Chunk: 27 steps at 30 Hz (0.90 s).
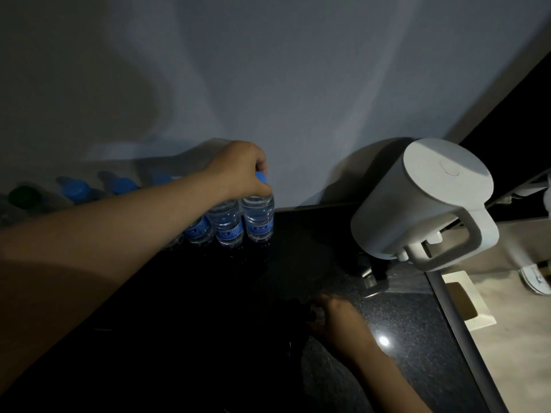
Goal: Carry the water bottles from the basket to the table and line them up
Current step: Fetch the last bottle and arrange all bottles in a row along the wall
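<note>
Head view, dim light. Right hand (337, 318) lies low on the dark speckled table (417, 323), close to the camera, fingers curled toward something dark by the fingertips; cannot tell whether it grips anything, too murky. Left arm reaches across from the left edge up to the back of the table. Left hand (241, 171) is closed from above around the blue cap (261, 176) of the end bottle (258, 217), which stands upright on the table by the wall (298, 84). That bottle is the right end of a row: next bottle (225, 223) touches it on the left, a third (199, 229) shows partly under the forearm, and more blue caps (74, 190) run leftward behind the arm, blurred. Probably a dark green cap (22, 196) at the far left end. White kettle (423, 201) stands to the right, well apart from the row, handle toward the camera. Basket not in view.
</note>
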Motion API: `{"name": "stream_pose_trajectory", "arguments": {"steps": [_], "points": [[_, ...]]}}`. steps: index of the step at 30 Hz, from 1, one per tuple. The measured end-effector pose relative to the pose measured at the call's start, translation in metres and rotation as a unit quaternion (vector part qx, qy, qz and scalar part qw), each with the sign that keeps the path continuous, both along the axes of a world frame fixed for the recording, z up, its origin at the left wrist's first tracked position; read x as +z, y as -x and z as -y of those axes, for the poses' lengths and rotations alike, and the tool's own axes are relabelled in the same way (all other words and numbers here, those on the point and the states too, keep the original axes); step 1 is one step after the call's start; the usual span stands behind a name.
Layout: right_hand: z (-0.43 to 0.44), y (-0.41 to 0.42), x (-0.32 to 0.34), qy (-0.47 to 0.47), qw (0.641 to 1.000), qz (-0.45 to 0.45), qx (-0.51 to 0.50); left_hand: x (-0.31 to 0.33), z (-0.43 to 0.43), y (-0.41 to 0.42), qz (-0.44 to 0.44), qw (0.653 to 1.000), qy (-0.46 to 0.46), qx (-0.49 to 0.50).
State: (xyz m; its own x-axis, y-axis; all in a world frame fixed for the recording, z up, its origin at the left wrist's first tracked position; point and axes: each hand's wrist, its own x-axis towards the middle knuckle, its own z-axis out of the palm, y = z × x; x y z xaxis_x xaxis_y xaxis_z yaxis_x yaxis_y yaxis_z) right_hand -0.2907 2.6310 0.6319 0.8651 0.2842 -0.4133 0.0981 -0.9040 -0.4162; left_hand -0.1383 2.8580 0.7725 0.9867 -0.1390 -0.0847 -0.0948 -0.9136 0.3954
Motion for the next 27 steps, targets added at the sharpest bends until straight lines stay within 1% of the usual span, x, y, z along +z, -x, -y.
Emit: {"name": "stream_pose_trajectory", "arguments": {"steps": [11,19,24,27], "points": [[-0.003,0.003,-0.004,-0.006,1.0,0.008,0.007,-0.001,-0.002,0.001,-0.005,1.0,-0.007,0.001],[-0.006,0.005,0.002,-0.014,1.0,0.013,0.008,0.003,0.004,0.003,-0.029,0.999,-0.019,-0.007],[-0.011,0.006,0.013,-0.01,0.999,0.037,0.012,0.005,0.006,0.014,0.002,0.998,-0.056,-0.017],[-0.011,0.009,0.021,-0.004,0.999,0.04,0.009,0.01,0.005,0.025,0.017,0.999,-0.049,-0.015]]}}
